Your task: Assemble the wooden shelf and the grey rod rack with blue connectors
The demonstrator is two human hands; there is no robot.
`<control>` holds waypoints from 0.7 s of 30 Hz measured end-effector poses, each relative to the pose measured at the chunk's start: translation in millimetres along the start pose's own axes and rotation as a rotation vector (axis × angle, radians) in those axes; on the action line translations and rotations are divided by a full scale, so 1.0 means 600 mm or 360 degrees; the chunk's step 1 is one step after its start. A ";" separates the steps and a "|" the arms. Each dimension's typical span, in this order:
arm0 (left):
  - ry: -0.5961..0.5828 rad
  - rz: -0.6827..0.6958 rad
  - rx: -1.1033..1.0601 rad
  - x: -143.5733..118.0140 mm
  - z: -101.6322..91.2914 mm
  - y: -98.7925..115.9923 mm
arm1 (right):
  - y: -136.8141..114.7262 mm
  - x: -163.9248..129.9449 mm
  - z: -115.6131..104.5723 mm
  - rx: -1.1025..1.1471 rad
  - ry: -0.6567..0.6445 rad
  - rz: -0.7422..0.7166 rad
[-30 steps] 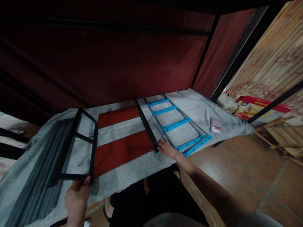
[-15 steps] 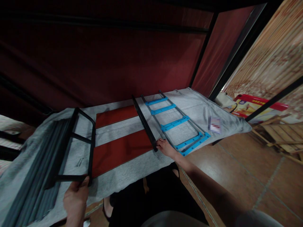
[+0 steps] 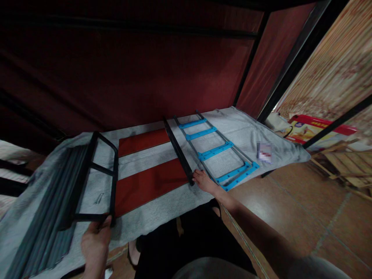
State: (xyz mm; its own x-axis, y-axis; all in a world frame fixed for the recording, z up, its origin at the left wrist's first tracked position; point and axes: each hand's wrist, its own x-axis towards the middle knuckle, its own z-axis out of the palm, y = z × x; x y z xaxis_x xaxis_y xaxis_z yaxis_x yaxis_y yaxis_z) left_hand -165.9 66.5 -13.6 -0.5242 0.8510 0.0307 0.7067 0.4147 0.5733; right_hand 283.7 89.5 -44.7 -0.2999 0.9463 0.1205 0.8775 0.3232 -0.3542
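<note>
My left hand (image 3: 97, 237) is closed around the near corner of a black metal frame (image 3: 114, 190) with a crossbar. That frame's right side meets the left ends of two orange-red boards, one nearer (image 3: 151, 188) and one farther (image 3: 142, 143). Along the boards' right ends lies a black bar (image 3: 178, 150). The fingers of my right hand (image 3: 204, 180) are closed at the bar's near end. Just right of it lies a ladder-like assembly of grey rods with blue plastic crosspieces (image 3: 216, 150).
Several dark grey tubes (image 3: 49, 217) lie partly under the frame at left. A small metal piece (image 3: 99, 198) rests inside the frame. Grey cloth (image 3: 247, 128) covers the surface. A blurred packet (image 3: 264, 153) lies at right, and a wooden rack (image 3: 345, 166) stands beyond. A dark red panel (image 3: 145, 77) rises behind.
My left hand and the black frame have shifted very slightly right, though the whole view has also moved a little. My right hand stays at the bar's near end.
</note>
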 end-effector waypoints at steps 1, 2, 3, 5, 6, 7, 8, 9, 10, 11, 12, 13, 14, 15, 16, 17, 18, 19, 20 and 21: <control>-0.0036 -0.0039 0.0015 -0.002 -0.001 0.003 | 0.000 -0.001 0.000 0.0005 0.0011 -0.0012; -0.0074 -0.0072 0.0028 -0.004 -0.002 0.007 | 0.000 -0.003 0.001 0.0016 0.0027 -0.0019; -0.0106 -0.0095 0.0042 -0.007 -0.003 0.010 | 0.001 -0.003 0.001 0.0029 0.0044 -0.0020; -0.0134 -0.0117 0.0073 -0.010 -0.004 0.017 | 0.001 -0.004 0.003 0.0040 0.0070 -0.0004; -0.0140 -0.0125 0.0086 -0.010 -0.004 0.020 | 0.001 -0.004 0.004 0.0031 0.0074 0.0007; -0.0145 -0.0136 0.0104 -0.010 -0.003 0.022 | 0.001 -0.003 0.005 0.0012 0.0076 0.0017; -0.0151 -0.0151 0.0127 -0.010 -0.003 0.023 | 0.000 -0.003 0.006 -0.0012 0.0076 0.0019; -0.0154 -0.0164 0.0147 -0.010 -0.002 0.024 | -0.001 -0.003 0.006 -0.0036 0.0076 0.0013; -0.0157 -0.0174 0.0159 -0.009 -0.001 0.024 | -0.002 -0.003 0.007 -0.0053 0.0078 -0.0001; -0.0161 -0.0174 0.0163 -0.009 -0.001 0.024 | -0.003 -0.005 0.007 -0.0061 0.0082 -0.0018; -0.0167 -0.0168 0.0162 -0.009 -0.001 0.025 | -0.005 -0.006 0.007 -0.0061 0.0090 -0.0032; -0.0169 -0.0154 0.0151 -0.010 -0.001 0.025 | -0.005 -0.008 0.007 -0.0055 0.0104 -0.0037; -0.0169 -0.0136 0.0133 -0.011 -0.003 0.026 | -0.006 -0.011 0.008 -0.0042 0.0123 -0.0034; -0.0169 -0.0124 0.0116 -0.012 -0.004 0.028 | -0.006 -0.013 0.009 -0.0021 0.0147 -0.0022; -0.0166 -0.0118 0.0100 -0.014 -0.006 0.029 | -0.006 -0.015 0.010 0.0007 0.0172 -0.0006; -0.0167 -0.0116 0.0088 -0.015 -0.007 0.030 | -0.006 -0.016 0.011 0.0039 0.0195 0.0010; -0.0173 -0.0116 0.0079 -0.017 -0.008 0.030 | -0.005 -0.016 0.012 0.0070 0.0213 0.0024; -0.0184 -0.0111 0.0071 -0.017 -0.008 0.028 | -0.005 -0.015 0.014 0.0094 0.0223 0.0037; -0.0197 -0.0104 0.0062 -0.017 -0.008 0.026 | -0.005 -0.014 0.015 0.0104 0.0227 0.0052; -0.0206 -0.0094 0.0048 -0.016 -0.006 0.023 | -0.005 -0.013 0.017 0.0098 0.0225 0.0066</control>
State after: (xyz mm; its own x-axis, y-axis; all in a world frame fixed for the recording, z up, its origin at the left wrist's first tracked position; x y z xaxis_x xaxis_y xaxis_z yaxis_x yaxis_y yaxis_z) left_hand -153.0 62.7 -3.2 -0.5012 0.8584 -0.1091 0.6914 0.4731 0.5459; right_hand 279.6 81.2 -53.8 -0.2046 0.9509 0.2323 0.8623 0.2874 -0.4170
